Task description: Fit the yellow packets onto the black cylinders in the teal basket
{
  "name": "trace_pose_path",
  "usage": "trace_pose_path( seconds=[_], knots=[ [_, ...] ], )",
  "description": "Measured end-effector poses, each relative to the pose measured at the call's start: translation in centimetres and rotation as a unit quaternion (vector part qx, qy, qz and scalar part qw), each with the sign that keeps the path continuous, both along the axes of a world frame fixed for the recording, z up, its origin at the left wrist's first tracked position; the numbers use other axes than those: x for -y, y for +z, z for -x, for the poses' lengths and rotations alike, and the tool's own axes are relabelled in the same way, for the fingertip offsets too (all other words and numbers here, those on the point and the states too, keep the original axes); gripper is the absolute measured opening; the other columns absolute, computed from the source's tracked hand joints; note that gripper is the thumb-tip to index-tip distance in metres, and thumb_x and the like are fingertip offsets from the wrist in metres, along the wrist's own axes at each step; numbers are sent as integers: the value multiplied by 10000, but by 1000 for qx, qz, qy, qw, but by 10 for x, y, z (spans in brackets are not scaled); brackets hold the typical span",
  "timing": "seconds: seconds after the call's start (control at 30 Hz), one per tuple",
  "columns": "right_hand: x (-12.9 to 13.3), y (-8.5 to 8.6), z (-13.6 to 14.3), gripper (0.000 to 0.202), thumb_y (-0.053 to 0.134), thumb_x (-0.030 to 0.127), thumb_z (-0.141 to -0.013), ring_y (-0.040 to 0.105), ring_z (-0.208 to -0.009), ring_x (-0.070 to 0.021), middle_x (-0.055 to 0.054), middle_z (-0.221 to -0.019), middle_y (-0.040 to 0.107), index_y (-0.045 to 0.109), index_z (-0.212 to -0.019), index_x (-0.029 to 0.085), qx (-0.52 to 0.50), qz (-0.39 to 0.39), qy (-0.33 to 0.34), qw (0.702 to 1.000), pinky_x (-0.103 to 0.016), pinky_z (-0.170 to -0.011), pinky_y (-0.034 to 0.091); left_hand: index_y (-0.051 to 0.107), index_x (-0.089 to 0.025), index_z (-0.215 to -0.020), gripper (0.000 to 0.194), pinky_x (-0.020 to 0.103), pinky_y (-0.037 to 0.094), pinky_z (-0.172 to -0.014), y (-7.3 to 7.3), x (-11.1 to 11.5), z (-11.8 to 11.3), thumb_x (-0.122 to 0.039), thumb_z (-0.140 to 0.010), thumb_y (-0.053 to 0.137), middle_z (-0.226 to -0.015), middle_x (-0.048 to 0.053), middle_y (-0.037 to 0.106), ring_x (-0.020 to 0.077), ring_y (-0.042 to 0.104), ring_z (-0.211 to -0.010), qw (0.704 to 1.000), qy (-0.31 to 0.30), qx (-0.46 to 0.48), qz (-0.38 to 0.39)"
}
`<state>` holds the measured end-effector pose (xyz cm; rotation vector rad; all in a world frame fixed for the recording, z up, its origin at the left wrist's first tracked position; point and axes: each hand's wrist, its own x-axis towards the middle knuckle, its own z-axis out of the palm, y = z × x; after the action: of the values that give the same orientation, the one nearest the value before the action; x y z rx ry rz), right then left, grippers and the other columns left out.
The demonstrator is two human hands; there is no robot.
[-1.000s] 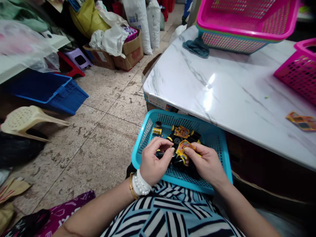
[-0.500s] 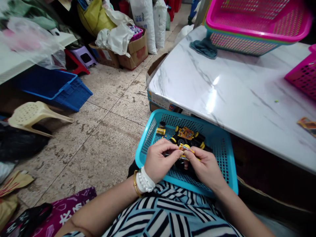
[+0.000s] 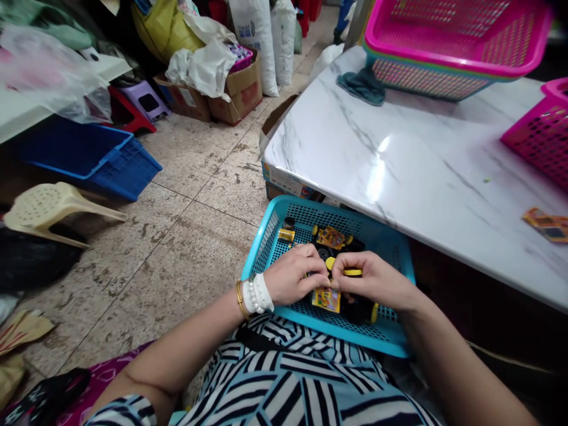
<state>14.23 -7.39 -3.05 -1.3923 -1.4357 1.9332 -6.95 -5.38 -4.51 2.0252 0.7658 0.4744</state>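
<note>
My left hand point(image 3: 298, 273), with a white beaded band at the wrist, is closed in a pinch at the upper edge of a small yellow printed label point(image 3: 326, 300). The fingertips of my right hand point(image 3: 375, 277) meet it there, also pinched on the label's top edge. Both hands are over a turquoise mesh basket point(image 3: 260, 248) on my lap. Black containers with yellow lids point(image 3: 354, 273) lie under and around my fingers, partly hidden. Another orange-yellow printed piece point(image 3: 331, 237) rests on the containers behind my hands. A small yellow-wrapped jar point(image 3: 286, 235) lies on the basket's left side.
A marble-patterned table point(image 3: 328, 142) borders the basket on the right, bearing stacked pink baskets point(image 3: 444, 65), a dark cloth point(image 3: 361, 87) and an orange printed piece point(image 3: 548, 225). On the floor at left are a blue crate point(image 3: 119, 163) and a cream stool point(image 3: 48, 207).
The printed label was stretched between both hands; now it hangs below my joined fingertips, its printed face showing. My right hand has turned more sideways. The view has shifted slightly.
</note>
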Motion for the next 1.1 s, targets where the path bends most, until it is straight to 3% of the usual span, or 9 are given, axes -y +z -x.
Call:
trace_pose_path(
  seconds=[0.1, 0.23, 0.33, 0.43, 0.53, 0.7, 0.83, 1.0, 1.1],
  knots=[
    [5, -7, 0, 312, 718, 469, -791, 524, -500, -90, 23, -618, 596, 652, -792, 164, -15, 29, 0, 999, -217, -503, 475, 684, -173, -805, 201, 282, 426, -775, 0, -6, 0, -289, -918, 565, -840, 39, 559, 161, 523, -831, 1000, -23, -2, -6],
    [9, -9, 0, 337, 702, 485, -798, 524, -468, -93, 25, -559, 574, 665, -722, 159, -19, 41, 1, 999, -222, -491, 461, 672, -170, -786, 176, 276, 435, -769, 3, -11, -2, -258, -904, 576, -829, 36, 564, 155, 531, -821, 1000, -24, 8, -7],
    [12, -7, 0, 314, 722, 451, -783, 517, -472, -100, 13, -539, 591, 680, -662, 164, 12, -18, -56, 998, -226, -494, 430, 668, -176, -859, 95, 282, 449, -775, 9, -6, -1, -223, -881, 588, -859, 37, 598, 152, 549, -820, 995, 91, 45, 5],
    [19, -7, 1, 288, 713, 422, -796, 536, -503, -119, 4, -542, 613, 694, -638, 182, 61, -99, -200, 973, -246, -535, 433, 656, -164, -821, 149, 257, 451, -690, 15, 9, 3, -275, -890, 583, -809, 32, 615, 135, 550, -741, 957, 258, 111, 76],
    [28, -10, 3, 264, 707, 422, -807, 556, -533, -142, 2, -556, 624, 705, -662, 202, 76, -137, -285, 946, -275, -587, 455, 681, -148, -764, 255, 224, 422, -580, 20, 28, 4, -340, -895, 575, -714, 20, 598, 105, 515, -627, 920, 296, 153, 206],
    [39, -12, 11, 263, 672, 399, -847, 567, -608, -164, -11, -612, 631, 710, -660, 219, 111, -211, -268, 933, -300, -638, 458, 729, -136, -880, 253, 205, 386, -526, 12, 41, -5, -372, -826, 659, -658, -4, 572, 76, 470, -555, 868, 313, 203, 328],
    [41, -11, 18, 231, 667, 378, -852, 558, -610, -168, -20, -638, 630, 725, -686, 227, 119, -258, -257, 924, -308, -620, 450, 709, -129, -821, 301, 185, 301, -468, 3, 38, -7, -427, -775, 713, -573, -31, 517, 57, 416, -497, 819, 334, 239, 401],
    [42, -11, 26, 209, 668, 353, -846, 561, -622, -173, -34, -649, 633, 737, -692, 229, 117, -290, -231, 921, -306, -607, 437, 762, -141, -840, 257, 182, 292, -462, 2, 41, -7, -372, -728, 763, -730, 15, 614, 46, 423, -536, 826, 318, 255, 389],
    [43, -12, 31, 204, 683, 353, -826, 552, -601, -163, -31, -635, 620, 726, -679, 218, 106, -273, -222, 930, -301, -606, 436, 755, -138, -838, 256, 167, 285, -445, 4, 41, -6, -340, -687, 796, -661, 0, 610, 40, 434, -506, 811, 319, 248, 424]
  ],
)
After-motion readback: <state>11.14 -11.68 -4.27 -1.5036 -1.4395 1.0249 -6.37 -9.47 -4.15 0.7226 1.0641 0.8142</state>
